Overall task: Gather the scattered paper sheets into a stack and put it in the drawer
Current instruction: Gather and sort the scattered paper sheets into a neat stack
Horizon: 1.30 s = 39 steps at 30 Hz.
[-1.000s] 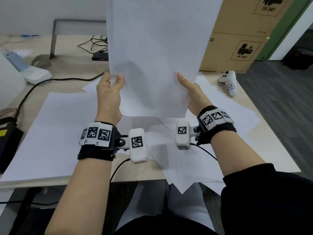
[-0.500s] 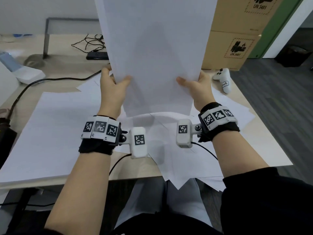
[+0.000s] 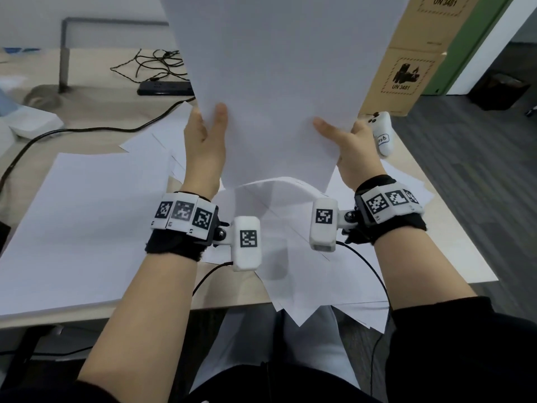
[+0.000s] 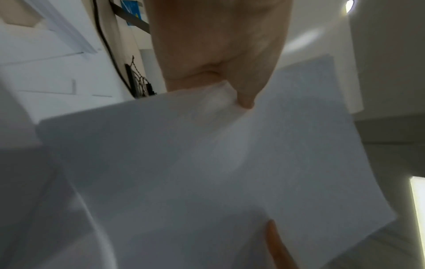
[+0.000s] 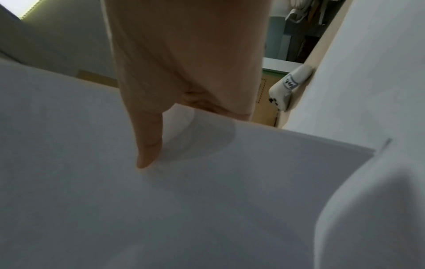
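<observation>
Two hands clamp the stack (image 3: 270, 91) upright between them: my left hand (image 3: 205, 146) pinches its left edge, thumb on the near face, and my right hand (image 3: 347, 149) pinches the right edge the same way. The long axis runs straight up from my hands, the bottom edge hanging just above the table (image 3: 69, 117). Both hands sit equally near that edge, so I judge the coming move is a tap down to square it. More loose sheets (image 3: 308, 274) lie below and around, some overhanging the near table edge, and a large sheet (image 3: 81, 228) lies to my left. No drawer shows anywhere, so I cannot tell which way it lies.
</observation>
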Motion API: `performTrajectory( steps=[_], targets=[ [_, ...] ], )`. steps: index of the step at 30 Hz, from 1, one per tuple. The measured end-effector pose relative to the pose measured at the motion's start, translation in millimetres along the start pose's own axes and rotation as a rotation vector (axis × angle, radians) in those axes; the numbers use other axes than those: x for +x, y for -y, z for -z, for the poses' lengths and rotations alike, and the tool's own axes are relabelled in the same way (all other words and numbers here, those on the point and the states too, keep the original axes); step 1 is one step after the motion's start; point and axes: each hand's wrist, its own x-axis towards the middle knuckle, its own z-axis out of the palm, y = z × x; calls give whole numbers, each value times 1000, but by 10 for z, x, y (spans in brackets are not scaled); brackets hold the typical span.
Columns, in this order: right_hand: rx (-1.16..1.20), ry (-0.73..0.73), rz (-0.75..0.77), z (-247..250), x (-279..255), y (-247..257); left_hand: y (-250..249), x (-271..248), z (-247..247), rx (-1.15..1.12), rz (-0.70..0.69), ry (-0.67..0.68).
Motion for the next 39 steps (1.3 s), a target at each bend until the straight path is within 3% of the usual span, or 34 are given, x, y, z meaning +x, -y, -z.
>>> performTrajectory(
  steps=[3, 5, 10, 13, 15, 18, 21, 25, 28, 32, 39],
  targets=[
    [-90, 6, -77, 87, -41, -183, 202, -58, -52, 89, 131, 68],
    [-154, -43, -86, 125, -38, -247, 290, -50, -76, 129, 145, 93],
    [-205, -182, -14, 231, 96, -145, 344, 64, -54, 276, 171, 27],
    [-307, -190, -35, 335, 180, -162, 482, 76, 39, 660, 299, -46],
    [-424, -204, -95, 423, 215, -208, 556, 6, 85, 972, 447, -16],
    [-651, -231, -190, 590, 284, -326, 655, -74, 81, 1166, 510, 35],
    [-866, -244, -279, 677, 362, -432, 730, -69, 27, 1195, 500, 43],
    [-945, -250, -366, 714, 464, -510, 743, -2, -82, 1155, 523, 69],
    [-919, -256, -385, 710, 529, -536, 769, 37, -120, 1018, 559, 75],
    [-855, -267, -392, 689, 600, -509, 775, 102, -155, 846, 535, -30],
    [-816, -285, -432, 602, 801, -515, 799, 425, -145, 968, 557, -56]
  ],
)
